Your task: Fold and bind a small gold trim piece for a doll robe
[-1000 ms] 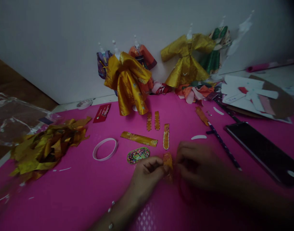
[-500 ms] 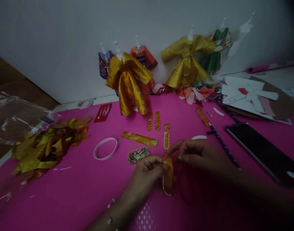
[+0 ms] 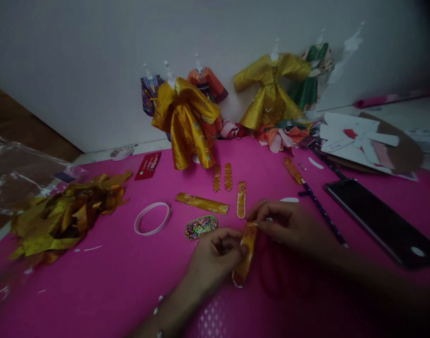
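Observation:
Both my hands work on a small gold-orange fabric strip [image 3: 245,256] above the pink mat [image 3: 112,277]. My left hand [image 3: 215,260] is curled and pinches the strip's side from the left. My right hand [image 3: 288,225] pinches its upper end with thumb and forefinger. The strip hangs slanted, its lower end near the mat. Just left of my hands lies an oval dish of coloured beads [image 3: 200,226]. Several similar gold strips [image 3: 202,203] lie further back on the mat.
A white tape ring [image 3: 152,218] and a heap of gold foil scraps [image 3: 65,213] lie left. Small paper dresses [image 3: 186,119] stand against the wall. A dark phone [image 3: 380,220], a dotted pencil [image 3: 322,211] and paper cut-outs [image 3: 362,141] are at right.
The strip has been drawn out longer and now hangs slanted between my hands. My right hand has come up to pinch its top end; my left hand keeps its hold.

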